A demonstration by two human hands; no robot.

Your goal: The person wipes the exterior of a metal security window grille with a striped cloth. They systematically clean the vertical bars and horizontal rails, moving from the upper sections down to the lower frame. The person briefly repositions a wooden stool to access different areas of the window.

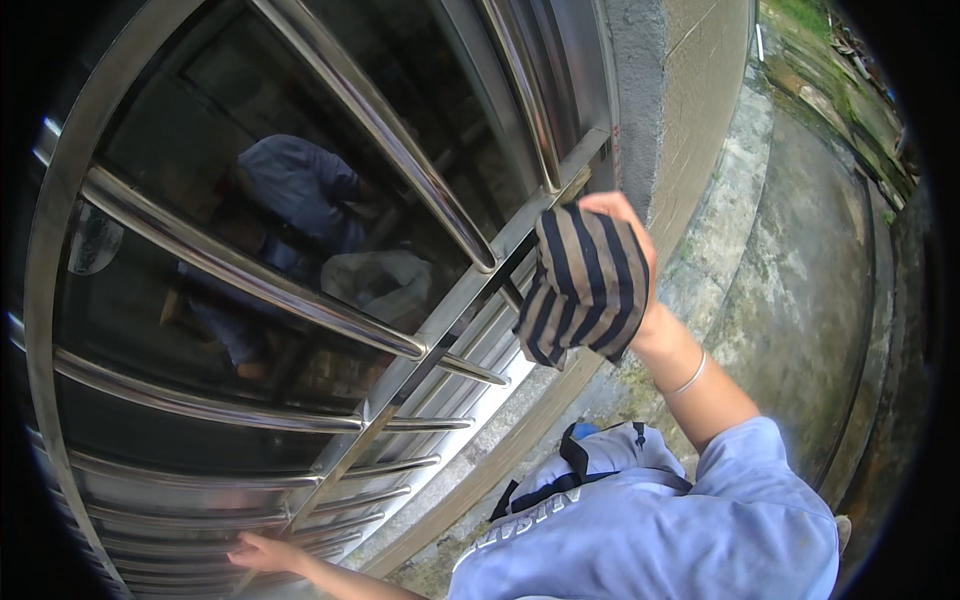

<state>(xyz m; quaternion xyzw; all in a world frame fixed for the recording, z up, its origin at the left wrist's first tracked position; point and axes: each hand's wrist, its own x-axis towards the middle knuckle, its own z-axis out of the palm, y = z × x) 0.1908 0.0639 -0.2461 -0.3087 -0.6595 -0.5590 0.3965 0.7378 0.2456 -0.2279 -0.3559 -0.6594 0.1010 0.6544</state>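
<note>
My right hand (pixel 630 225) holds a bunched cloth with black and brown-grey stripes (pixel 592 277). The cloth covers most of the fingers and lies over the flat metal rail (pixel 465 292) of a stainless steel window grille; whether it presses on the rail cannot be told. Low at the left, my left hand (pixel 262 553) is beside the grille's lower round bars (pixel 202 480), fingers a little apart, with nothing seen in it. Whether it touches a bar is unclear. Behind the bars, dark window glass (pixel 300 97) reflects a person in a blue shirt.
A rough grey wall edge (pixel 637 97) and a tiled wall (pixel 694 90) flank the grille at the right. Below are a stained concrete ledge and ground (pixel 795 225). A light bag with black straps (pixel 622 450) is against my front. Mossy slabs (pixel 840 90) lie at upper right.
</note>
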